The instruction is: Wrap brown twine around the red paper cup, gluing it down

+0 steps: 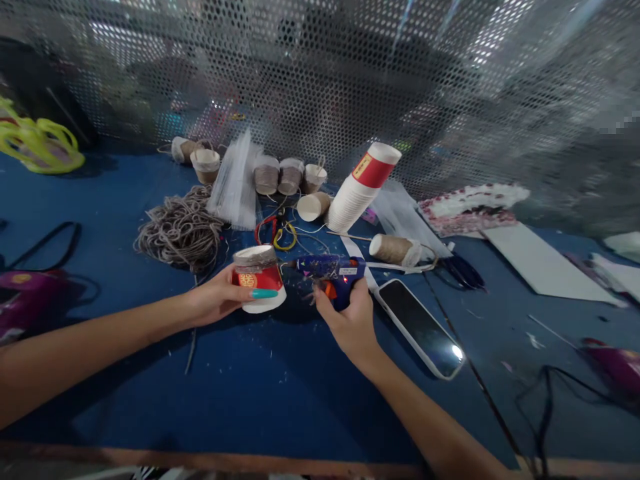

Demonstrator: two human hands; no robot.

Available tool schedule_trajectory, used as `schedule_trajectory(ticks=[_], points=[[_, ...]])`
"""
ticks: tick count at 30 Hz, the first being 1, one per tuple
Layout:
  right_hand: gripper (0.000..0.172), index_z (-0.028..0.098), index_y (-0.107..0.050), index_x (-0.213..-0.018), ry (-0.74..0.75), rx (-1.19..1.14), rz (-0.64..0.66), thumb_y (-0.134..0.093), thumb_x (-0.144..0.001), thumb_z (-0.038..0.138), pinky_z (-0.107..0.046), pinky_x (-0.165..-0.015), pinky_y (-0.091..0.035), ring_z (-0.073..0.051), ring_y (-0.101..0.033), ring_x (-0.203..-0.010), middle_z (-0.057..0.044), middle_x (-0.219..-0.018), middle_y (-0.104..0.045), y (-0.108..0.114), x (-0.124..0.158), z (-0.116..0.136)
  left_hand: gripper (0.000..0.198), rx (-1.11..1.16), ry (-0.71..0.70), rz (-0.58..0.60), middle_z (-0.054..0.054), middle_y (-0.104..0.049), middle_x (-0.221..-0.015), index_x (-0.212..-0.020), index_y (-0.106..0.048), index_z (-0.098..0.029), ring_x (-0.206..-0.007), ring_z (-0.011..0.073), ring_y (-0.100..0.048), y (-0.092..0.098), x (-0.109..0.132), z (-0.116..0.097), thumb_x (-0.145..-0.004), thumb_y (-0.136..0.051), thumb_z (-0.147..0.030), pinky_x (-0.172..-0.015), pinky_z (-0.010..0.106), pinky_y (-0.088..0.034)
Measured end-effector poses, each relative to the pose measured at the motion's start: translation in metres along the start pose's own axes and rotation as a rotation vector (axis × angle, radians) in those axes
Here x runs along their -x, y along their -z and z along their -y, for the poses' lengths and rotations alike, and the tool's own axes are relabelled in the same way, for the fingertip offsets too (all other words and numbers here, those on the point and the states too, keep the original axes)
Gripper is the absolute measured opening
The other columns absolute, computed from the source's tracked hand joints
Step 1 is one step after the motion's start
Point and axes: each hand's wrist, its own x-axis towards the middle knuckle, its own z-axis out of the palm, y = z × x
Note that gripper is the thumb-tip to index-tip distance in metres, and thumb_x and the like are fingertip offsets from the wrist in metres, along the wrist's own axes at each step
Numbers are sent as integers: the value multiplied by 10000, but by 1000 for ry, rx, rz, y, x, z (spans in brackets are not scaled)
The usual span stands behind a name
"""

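Observation:
My left hand [220, 299] is wrapped round a red and white paper cup [259, 279], which stands upside down on the blue table [260, 393] with brown twine wound round its upper part. My right hand [350, 320] grips the handle of a blue hot glue gun [330, 272], a finger by its orange trigger. The gun's nozzle points left at the cup's twine band, almost touching it.
A loose bundle of twine [183, 229] lies behind the cup. A leaning stack of paper cups [361, 188], several twine-wrapped cups [280, 177], a twine spool [395, 249], scissors [463, 270] and a phone [421, 327] lie near. A perforated metal screen [350, 80] closes the back.

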Motion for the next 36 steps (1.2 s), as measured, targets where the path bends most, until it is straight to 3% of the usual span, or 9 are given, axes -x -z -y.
schedule_trajectory(ticks=[6,11,18,23,28,36], points=[[402,252,-390,-937,-69,-98,83,-678,-720,430,-335,-493,-558,-198,-661,-499,21,-633,-670,-3,5,1,704,-21,-6,-103,63,-790,-1011,-1079,-676,-173,-960,235,-750,1,0,5,-443,-975,-218,-866,291,-584],[429,246,-365,-966,-134,-89,103,-669,-732,439,-342,-465,-554,-239,-703,-579,5,-659,-665,-5,8,-2,700,-18,-6,-138,71,-790,-1005,-1069,-686,-153,-925,228,-755,-2,0,4,-433,-975,-197,-835,284,-599],[395,253,-358,-944,-152,-84,118,-663,-739,396,-328,-460,-551,-262,-731,-664,-16,-691,-688,-3,7,0,635,1,-33,-96,84,-788,-1018,-1064,-693,-139,-957,244,-750,-5,0,3,-483,-950,-161,-914,329,-583],[368,256,-342,-941,-128,-92,139,-639,-766,386,-311,-443,-536,-219,-703,-564,-3,-689,-690,-2,8,-2,563,-29,-37,-85,92,-785,-1045,-1082,-676,-146,-1007,266,-742,-4,0,3,-567,-899,-108,-983,384,-555],[369,254,-323,-928,-137,-98,161,-628,-762,380,-298,-426,-522,-177,-639,-429,52,-597,-636,-2,7,-1,539,0,-34,-101,73,-794,-1001,-1044,-694,-139,-945,235,-755,-5,-1,2,-549,-902,-91,-910,331,-586],[355,269,-295,-894,-163,-102,173,-605,-755,373,-275,-359,-463,-158,-560,-321,113,-474,-554,-2,6,4,563,2,-37,-100,81,-793,-1000,-1051,-699,-133,-937,245,-754,-5,0,1,-530,-913,-96,-922,352,-579]])
